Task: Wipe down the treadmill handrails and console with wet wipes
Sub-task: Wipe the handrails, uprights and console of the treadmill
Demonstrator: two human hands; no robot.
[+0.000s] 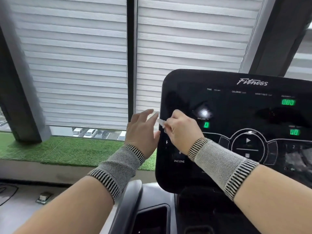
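The black treadmill console (236, 149) fills the right half of the view, with green digits lit and a round play button at its middle. My right hand (181, 130) lies over the console's left edge and pinches a small white wet wipe (161, 123) against that edge. My left hand (142, 130) hovers just left of the console with fingers spread and straight, its fingertips near the wipe, holding nothing. Both wrists wear grey mesh bands with striped cuffs. The handrails are mostly out of view.
Below the console a grey treadmill arm (131, 196) and a dark cup holder (152, 218) run toward me. White window blinds (76, 65) hang behind, with a strip of green artificial turf (59, 149) on the sill. A small device (44, 197) lies at lower left.
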